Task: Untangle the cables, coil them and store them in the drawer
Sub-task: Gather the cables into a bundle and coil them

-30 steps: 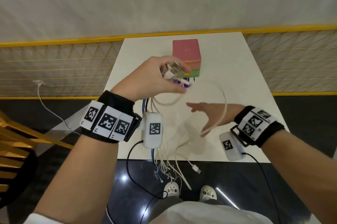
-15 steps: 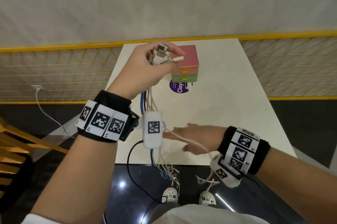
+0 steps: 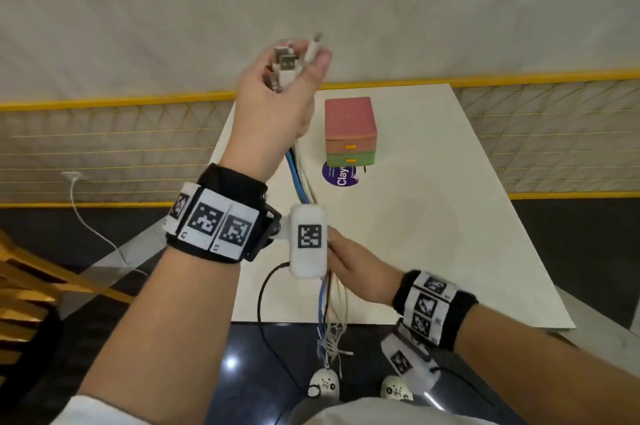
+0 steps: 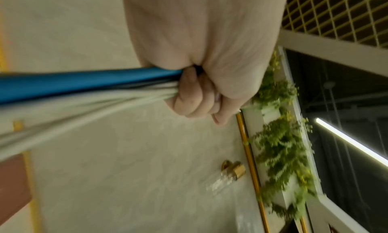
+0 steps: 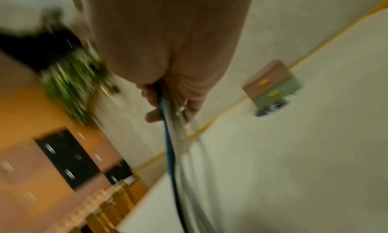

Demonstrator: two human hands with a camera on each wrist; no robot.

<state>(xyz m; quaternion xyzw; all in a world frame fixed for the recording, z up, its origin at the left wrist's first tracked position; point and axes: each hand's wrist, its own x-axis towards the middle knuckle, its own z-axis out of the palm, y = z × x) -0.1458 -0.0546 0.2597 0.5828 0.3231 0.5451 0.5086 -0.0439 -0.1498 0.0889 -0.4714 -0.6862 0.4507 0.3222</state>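
Setting: white table [image 3: 433, 251] before a yellow-railed mesh fence [image 3: 104, 147] and a pale wall; dark glossy floor beneath you.

Nearest: loose cable ends [image 3: 330, 338] dangling past the table's near edge, above your shoes.

Next: your right hand [image 3: 356, 268], low over the near table edge, fingers curled round the hanging bundle of cables [image 5: 170, 153], one blue, the rest white.

Higher: your left hand [image 3: 277, 106], raised, clenched on the same bundle with the USB plugs [image 3: 287, 68] sticking out of the fist.

Farther: small drawer unit [image 3: 349, 132], pink over green, both drawers shut, standing on a purple sticker [image 3: 341, 175].
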